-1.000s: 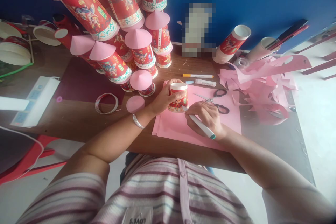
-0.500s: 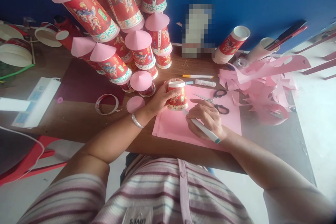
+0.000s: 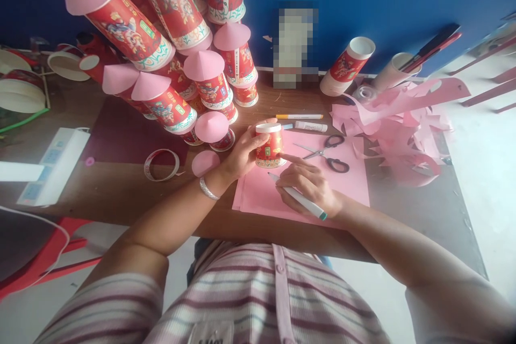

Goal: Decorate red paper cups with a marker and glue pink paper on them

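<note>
My left hand (image 3: 242,153) is wrapped round a small red paper cup (image 3: 270,145) that stands upside down on a pink paper sheet (image 3: 350,185). My right hand (image 3: 310,185) grips a white marker (image 3: 298,197) with a green end, its tip on the pink sheet just below the cup's rim. A silver bangle circles my left wrist. Black-handled scissors (image 3: 328,151) lie on the sheet to the right of the cup.
Stacks of red cups topped with pink paper cones (image 3: 169,54) lean at the back left. A pink paper disc (image 3: 205,162), a tape ring (image 3: 162,164), two pens (image 3: 300,116) and a heap of pink offcuts (image 3: 399,123) lie around. A white power strip (image 3: 52,164) sits left.
The marker tip has slid from the cup's right side round to below its rim. The cup and my left hand have barely moved.
</note>
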Available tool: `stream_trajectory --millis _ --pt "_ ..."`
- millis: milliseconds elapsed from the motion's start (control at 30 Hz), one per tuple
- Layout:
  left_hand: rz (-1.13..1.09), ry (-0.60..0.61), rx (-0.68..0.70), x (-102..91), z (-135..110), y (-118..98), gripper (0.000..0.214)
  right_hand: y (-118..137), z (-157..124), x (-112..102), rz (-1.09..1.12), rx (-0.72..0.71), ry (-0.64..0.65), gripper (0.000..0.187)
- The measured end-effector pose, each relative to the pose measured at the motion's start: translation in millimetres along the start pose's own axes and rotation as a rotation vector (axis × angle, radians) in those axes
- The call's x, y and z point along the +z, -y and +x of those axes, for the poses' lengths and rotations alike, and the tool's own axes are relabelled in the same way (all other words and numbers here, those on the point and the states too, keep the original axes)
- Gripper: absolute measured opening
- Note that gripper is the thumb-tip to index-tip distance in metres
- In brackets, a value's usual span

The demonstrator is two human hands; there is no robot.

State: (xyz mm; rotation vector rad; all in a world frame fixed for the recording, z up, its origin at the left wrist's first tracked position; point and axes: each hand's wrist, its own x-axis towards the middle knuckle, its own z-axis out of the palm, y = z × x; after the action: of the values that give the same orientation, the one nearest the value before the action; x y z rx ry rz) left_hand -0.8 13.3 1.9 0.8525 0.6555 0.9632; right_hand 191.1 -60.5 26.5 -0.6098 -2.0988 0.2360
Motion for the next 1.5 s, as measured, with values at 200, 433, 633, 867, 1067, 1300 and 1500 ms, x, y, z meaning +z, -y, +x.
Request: stream_trajectory --millis 200,433,633,867,1067,1300,1500 --pt "0.063 -0.015 0.017 4.2 0.6 0.0 0.058 0.6 -0.5 0.6 -0.021 -0.014 -0.005 0.025" --pt "0.135 -0.041 0.011 2.8 0.2 3.7 0.061 -8.2 0.7 -4.1 -0.165 -0.015 -0.139 0.025" --pt "0.178 -0.036 0.002 3.9 0.0 3.9 0.060 -9.3 2.8 -1.3 -0.197 0.006 -0.132 0.030" --pt "0.207 -0.033 0.013 3.7 -0.3 3.7 0.059 -9.2 3.1 -0.5 -0.182 0.008 -0.116 0.034" --pt "0.206 -0.033 0.014 3.3 0.4 5.2 0.060 -10.2 2.7 0.7 -0.178 0.009 -0.116 0.034" --pt "0.220 -0.040 0.015 2.6 -0.2 5.3 0.058 -11.3 2.7 2.5 -0.209 0.027 -0.112 0.027" --pt "0.203 -0.004 0.013 2.3 0.9 6.0 0.060 -12.3 2.3 1.6 -0.228 0.033 -0.100 0.025"
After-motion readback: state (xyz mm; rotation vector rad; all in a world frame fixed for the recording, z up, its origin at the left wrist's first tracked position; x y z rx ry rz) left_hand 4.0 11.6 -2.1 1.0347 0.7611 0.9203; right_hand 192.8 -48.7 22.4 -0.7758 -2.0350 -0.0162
